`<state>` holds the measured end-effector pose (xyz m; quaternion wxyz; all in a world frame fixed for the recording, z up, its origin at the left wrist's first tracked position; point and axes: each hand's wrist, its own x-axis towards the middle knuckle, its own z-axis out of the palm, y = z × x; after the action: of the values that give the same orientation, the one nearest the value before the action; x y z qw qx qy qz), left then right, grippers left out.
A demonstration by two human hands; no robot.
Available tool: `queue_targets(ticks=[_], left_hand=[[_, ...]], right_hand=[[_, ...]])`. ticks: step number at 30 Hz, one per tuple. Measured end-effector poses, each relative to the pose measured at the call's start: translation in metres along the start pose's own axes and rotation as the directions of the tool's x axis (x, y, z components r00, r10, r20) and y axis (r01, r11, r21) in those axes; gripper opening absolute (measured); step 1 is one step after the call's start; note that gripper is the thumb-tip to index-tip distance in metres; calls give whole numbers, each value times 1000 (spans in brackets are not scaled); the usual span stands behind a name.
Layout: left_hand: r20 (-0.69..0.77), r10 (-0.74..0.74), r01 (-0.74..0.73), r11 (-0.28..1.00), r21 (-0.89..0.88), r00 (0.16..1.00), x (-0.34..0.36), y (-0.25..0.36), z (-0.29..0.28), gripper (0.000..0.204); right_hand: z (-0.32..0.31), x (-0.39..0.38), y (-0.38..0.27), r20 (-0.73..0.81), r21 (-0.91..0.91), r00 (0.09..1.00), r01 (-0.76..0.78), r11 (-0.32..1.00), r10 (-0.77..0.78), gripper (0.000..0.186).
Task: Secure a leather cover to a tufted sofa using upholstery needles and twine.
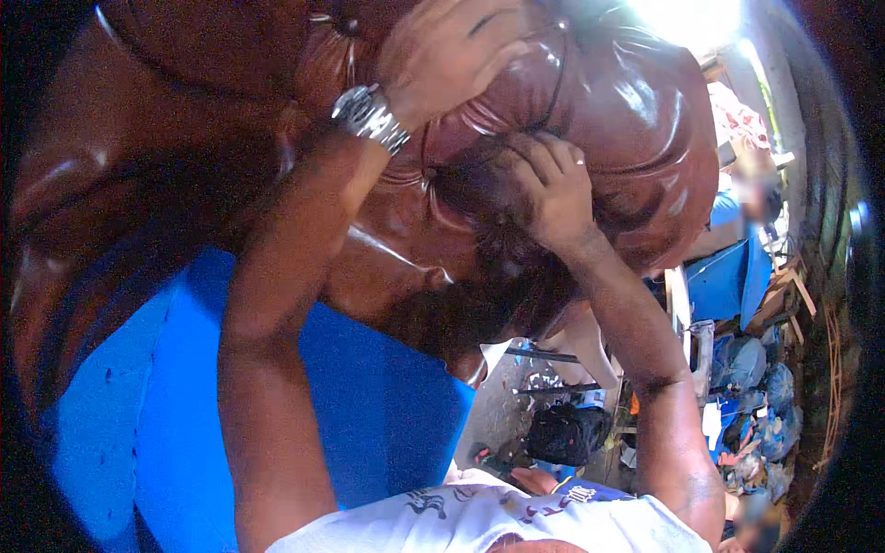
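Here, glossy brown upholstery (396,238) puckers beneath the hands (559,192).

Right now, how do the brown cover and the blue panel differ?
The brown cover is glossy, with bright highlights; the blue panel looks mostly matte. The brown cover is gathered into tufts and folds, while the blue panel looks flat. The left hand and right hand are at the brown cover, neither at the blue panel. Both fill large parts of the view.
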<state>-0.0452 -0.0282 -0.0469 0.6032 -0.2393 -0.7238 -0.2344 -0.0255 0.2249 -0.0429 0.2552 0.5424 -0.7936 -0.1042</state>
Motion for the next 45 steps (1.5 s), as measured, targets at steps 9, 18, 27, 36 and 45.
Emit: queue_targets(ticks=[9, 18, 27, 36, 45], left_hand=[[445, 37, -161, 956, 244, 895, -159, 21, 46, 57], [363, -52, -51, 962, 267, 931, -188, 24, 26, 43], [-266, -760, 771, 631, -84, 593, -137, 63, 52, 32], [-510, -808, 793, 505, -340, 296, -121, 81, 95, 37], [-394, -741, 825, 559, 85, 543, -125, 60, 81, 22]], right_hand=[[82, -9, -26, 60, -216, 967, -229, 949, 247, 66], [88, -10, -28, 84, -153, 996, -13, 988, 26, 58], [27, -42, -13, 64, 159, 972, 214, 964, -226, 33], [-57, 123, 38, 401, -167, 744, 633, 756, -534, 50], [7, 181, 36, 411, -276, 740, 657, 701, -532, 32]])
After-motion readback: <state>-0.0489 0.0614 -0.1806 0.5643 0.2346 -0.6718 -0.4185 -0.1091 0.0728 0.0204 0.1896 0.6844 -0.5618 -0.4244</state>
